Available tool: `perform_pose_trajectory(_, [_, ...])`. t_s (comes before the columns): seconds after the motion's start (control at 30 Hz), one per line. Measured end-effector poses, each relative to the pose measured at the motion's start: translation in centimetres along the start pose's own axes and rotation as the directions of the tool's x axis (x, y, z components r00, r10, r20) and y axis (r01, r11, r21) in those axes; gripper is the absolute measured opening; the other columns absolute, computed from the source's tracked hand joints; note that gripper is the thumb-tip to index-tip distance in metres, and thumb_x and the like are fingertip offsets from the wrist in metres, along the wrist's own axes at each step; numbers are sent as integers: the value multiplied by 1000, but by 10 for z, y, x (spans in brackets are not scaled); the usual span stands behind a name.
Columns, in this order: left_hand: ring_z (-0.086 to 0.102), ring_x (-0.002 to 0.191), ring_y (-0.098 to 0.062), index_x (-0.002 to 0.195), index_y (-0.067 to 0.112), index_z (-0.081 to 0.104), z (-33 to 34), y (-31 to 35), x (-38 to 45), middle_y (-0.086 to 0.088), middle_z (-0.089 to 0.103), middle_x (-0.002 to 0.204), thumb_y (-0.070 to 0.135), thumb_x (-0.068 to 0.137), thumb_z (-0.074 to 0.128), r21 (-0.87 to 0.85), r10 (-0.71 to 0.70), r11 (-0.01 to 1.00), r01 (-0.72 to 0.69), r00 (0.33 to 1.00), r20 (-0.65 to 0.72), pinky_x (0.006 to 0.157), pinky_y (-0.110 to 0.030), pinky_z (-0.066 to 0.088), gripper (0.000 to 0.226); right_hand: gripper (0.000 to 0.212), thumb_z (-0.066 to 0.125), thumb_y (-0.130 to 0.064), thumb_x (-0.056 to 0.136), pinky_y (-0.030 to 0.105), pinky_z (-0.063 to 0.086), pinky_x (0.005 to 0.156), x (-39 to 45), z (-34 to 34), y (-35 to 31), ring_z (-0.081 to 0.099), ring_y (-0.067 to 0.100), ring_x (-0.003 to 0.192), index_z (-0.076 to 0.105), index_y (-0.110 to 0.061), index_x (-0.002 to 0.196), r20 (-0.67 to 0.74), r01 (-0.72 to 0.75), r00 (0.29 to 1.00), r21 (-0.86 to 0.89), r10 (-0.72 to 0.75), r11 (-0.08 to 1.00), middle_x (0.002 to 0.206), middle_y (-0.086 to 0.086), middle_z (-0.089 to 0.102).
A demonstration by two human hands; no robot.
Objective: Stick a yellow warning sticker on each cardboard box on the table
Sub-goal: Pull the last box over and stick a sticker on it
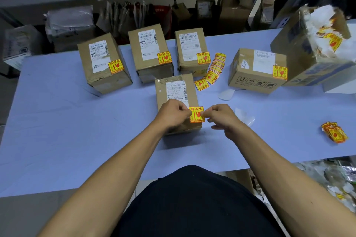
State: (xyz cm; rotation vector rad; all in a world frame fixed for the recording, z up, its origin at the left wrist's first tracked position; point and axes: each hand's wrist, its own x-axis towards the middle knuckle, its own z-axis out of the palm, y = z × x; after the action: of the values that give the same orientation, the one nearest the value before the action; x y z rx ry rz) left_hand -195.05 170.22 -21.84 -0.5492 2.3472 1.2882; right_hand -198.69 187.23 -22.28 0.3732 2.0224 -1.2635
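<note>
Matt cardboard box [178,100], glossy sticker [196,114]

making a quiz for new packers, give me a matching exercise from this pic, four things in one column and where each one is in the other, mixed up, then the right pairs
Things
1. sticker held by both hands
2. fanned strip of stickers
3. loose pile of stickers
4. torn backing paper

Places
A. far right of the table, near its front edge
B. over the nearest box
C. on the table, in front of the right-hand box
D. beside the right box of the back row

Pairs: 1-B, 2-D, 3-A, 4-C
</note>
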Motion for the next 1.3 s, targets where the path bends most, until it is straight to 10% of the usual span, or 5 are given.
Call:
perform_pose_trajectory(0.3, [66,81,-23,69,13,71,1,0,4,-2,72,75,22,79,63,271,-28,962,31,999,-15,71,-36,57,15,12,68,-18,90,29,55,62,4,9,11,70,20,86,67,-6,87,26,-24,999,-6,24,1000,96,11,72])
perform_pose_trajectory(0.73, [61,70,-16,67,15,68,6,-6,4,4,68,69,27,78,64,349,5,937,8,999,-36,53,-23,41,17,14,66,-16,92,28,56,59,6,11,15,70,19,85,63,-8,81,-1,29,1000,-67,-30,997,92,12,71])
perform_pose_trajectory(1.07, [62,72,-22,63,14,64,6,-3,3,-3,68,69,24,76,64,417,21,909,-5,999,-35,56,-28,44,17,18,68,-20,88,49,62,70,0,16,10,70,29,77,64,-10,73,-87,113,984,-362,-155,925,77,11,71])
perform_pose_trajectory(1.3, [55,73,-27,71,16,52,8,1,1,-8,68,86,47,79,66,695,181,718,-16,970,-165,53,-29,34,34,29,76,-36,83,36,58,63,7,6,17,69,26,87,61,-14,96,-57,33,997,-235,-48,971,91,8,68])
